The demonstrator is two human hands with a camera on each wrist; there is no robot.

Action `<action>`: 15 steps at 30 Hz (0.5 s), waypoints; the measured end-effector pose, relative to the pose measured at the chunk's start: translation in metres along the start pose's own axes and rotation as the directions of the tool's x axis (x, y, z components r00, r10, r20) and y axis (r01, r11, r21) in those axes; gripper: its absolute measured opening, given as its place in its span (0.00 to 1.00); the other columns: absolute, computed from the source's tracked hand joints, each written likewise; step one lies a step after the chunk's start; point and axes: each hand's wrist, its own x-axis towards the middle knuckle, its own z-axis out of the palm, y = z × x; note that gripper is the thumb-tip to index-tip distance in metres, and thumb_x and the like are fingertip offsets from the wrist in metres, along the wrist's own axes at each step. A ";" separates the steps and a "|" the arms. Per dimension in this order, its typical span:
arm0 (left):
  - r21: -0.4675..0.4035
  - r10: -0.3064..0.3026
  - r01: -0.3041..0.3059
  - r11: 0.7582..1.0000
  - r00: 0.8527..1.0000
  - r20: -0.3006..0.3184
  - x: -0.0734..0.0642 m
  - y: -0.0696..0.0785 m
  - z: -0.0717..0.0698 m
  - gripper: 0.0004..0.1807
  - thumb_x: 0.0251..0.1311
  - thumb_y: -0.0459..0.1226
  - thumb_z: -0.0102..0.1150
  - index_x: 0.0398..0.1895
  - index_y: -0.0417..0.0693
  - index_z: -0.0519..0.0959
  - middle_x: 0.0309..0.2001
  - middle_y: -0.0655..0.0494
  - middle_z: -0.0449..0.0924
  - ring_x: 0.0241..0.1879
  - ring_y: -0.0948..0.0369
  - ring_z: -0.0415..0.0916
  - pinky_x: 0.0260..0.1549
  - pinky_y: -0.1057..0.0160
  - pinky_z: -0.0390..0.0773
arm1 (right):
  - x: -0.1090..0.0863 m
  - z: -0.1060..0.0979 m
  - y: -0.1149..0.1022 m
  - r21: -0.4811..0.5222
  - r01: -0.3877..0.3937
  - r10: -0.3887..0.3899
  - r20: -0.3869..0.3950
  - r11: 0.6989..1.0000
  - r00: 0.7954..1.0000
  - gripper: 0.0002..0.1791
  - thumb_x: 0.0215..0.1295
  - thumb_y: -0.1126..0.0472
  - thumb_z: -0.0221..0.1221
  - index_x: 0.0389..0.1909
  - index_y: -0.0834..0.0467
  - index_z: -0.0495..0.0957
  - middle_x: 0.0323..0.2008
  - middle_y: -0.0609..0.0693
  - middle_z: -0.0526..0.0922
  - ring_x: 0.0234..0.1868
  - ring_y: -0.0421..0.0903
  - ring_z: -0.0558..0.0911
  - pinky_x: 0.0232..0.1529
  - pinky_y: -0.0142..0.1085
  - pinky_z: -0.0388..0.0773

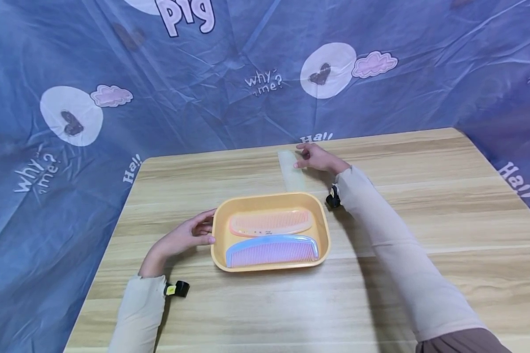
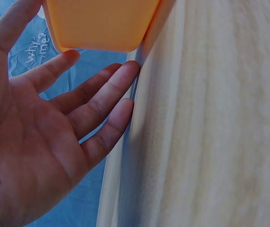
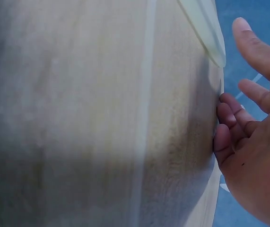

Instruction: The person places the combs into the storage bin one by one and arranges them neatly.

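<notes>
A yellow-orange tray [image 1: 325, 230] lies on the table, with two combs inside. One is a pink comb [image 1: 271, 224]; in front of it lies a blue-and-purple comb [image 1: 271, 251]. My left hand [image 1: 190, 234] is at the tray's left end, its thumb and fingertips at the wall; in the left wrist view the fingers of this hand [image 2: 54, 132] are spread and relaxed. Behind the tray a pale green comb [image 1: 290, 169] lies flat, its near end by the back rim. Beside its far right edge is my right hand [image 1: 319, 158], fingers loosely bent and holding nothing.
The wood-grain table [image 1: 424, 196] spreads out on both sides of the tray. A blue printed cloth [image 1: 225, 88] hangs along the back and side edges. Wrist-worn cameras [image 1: 181, 289] sit on both forearms.
</notes>
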 end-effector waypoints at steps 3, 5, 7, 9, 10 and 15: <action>0.005 -0.001 0.001 1.000 1.000 -0.001 0.000 -0.001 -0.001 0.44 0.61 0.40 0.63 0.76 0.44 0.50 0.71 0.37 0.58 0.64 0.41 0.67 0.54 0.70 0.73 | 0.002 0.001 -0.002 -0.053 -0.010 0.010 0.000 0.999 1.000 0.41 0.60 0.62 0.64 0.70 0.69 0.56 0.60 0.71 0.65 0.60 0.63 0.67 0.65 0.53 0.65; 0.009 -0.003 0.003 1.000 1.000 -0.004 -0.001 -0.001 -0.001 0.44 0.61 0.40 0.63 0.76 0.44 0.50 0.71 0.37 0.57 0.64 0.41 0.67 0.54 0.70 0.73 | 0.004 0.001 -0.004 -0.095 -0.020 0.020 -0.002 0.995 1.000 0.41 0.60 0.60 0.65 0.70 0.68 0.57 0.60 0.70 0.65 0.61 0.63 0.66 0.66 0.53 0.63; 0.012 -0.002 0.002 1.000 1.000 -0.006 -0.001 -0.002 -0.001 0.44 0.62 0.40 0.63 0.76 0.44 0.50 0.71 0.37 0.58 0.64 0.41 0.67 0.54 0.70 0.73 | 0.005 0.001 -0.005 -0.131 -0.030 0.030 -0.001 0.991 1.000 0.41 0.59 0.59 0.65 0.70 0.67 0.58 0.60 0.70 0.64 0.61 0.63 0.66 0.67 0.53 0.62; 0.013 -0.004 0.004 1.000 1.000 -0.008 -0.001 -0.002 -0.001 0.44 0.61 0.40 0.63 0.76 0.44 0.50 0.71 0.37 0.58 0.64 0.41 0.67 0.54 0.70 0.73 | 0.007 0.001 -0.005 -0.160 -0.045 0.046 0.004 0.986 0.999 0.41 0.59 0.57 0.65 0.70 0.66 0.58 0.60 0.69 0.64 0.62 0.62 0.66 0.67 0.53 0.61; 0.013 -0.003 0.003 1.000 1.000 -0.007 -0.001 -0.002 -0.001 0.44 0.62 0.40 0.63 0.76 0.44 0.50 0.71 0.37 0.58 0.64 0.41 0.67 0.54 0.70 0.73 | 0.008 0.001 -0.005 -0.170 -0.051 0.052 0.006 0.984 0.999 0.41 0.59 0.57 0.65 0.70 0.66 0.58 0.60 0.69 0.65 0.62 0.62 0.65 0.68 0.53 0.60; 0.000 -0.003 0.003 1.000 1.000 -0.003 0.000 -0.002 -0.001 0.43 0.62 0.39 0.62 0.76 0.43 0.51 0.71 0.37 0.57 0.64 0.41 0.67 0.54 0.72 0.72 | 0.011 -0.001 -0.006 -0.208 -0.069 0.072 0.009 0.976 0.997 0.42 0.59 0.55 0.66 0.70 0.64 0.59 0.62 0.69 0.66 0.65 0.63 0.64 0.70 0.54 0.56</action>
